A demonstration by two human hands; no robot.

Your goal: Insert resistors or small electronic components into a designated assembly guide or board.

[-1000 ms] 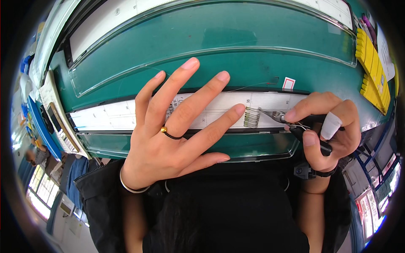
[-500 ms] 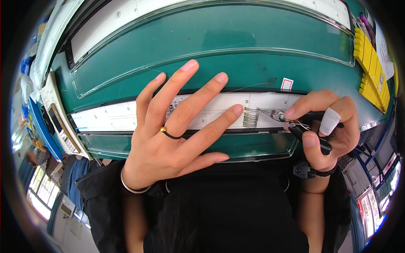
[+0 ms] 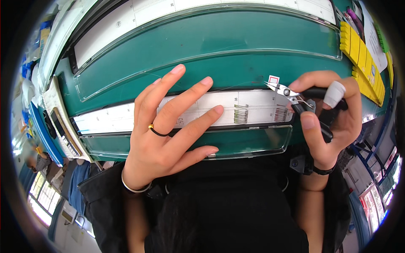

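Observation:
My left hand [image 3: 162,126] lies with fingers spread over a long, narrow box [image 3: 211,123] with a white, scale-marked inside. Its fingertips rest on or just above the white surface. To the right of my index finger a row of small, dark fish hooks [image 3: 241,114] sits in the box. A second row of hooks [image 3: 281,114] lies near the right end, below my right hand [image 3: 331,114]. That hand is closed round small cutting pliers [image 3: 291,96] with black handles. Their tips are beside a white label with a red frame [image 3: 274,79], near a thin line [image 3: 240,87].
A larger box [image 3: 126,19] with a clear lid lies open across the far side of the green mat [image 3: 202,38]. At the right stand a yellow ridged holder [image 3: 365,63] and some pens [image 3: 353,16]. A phone-like object [image 3: 65,128] is at the left.
The pliers have moved away from the first hook row, up toward the red-framed label. The second hook row now shows. My left hand stays spread; the whole view has shifted slightly.

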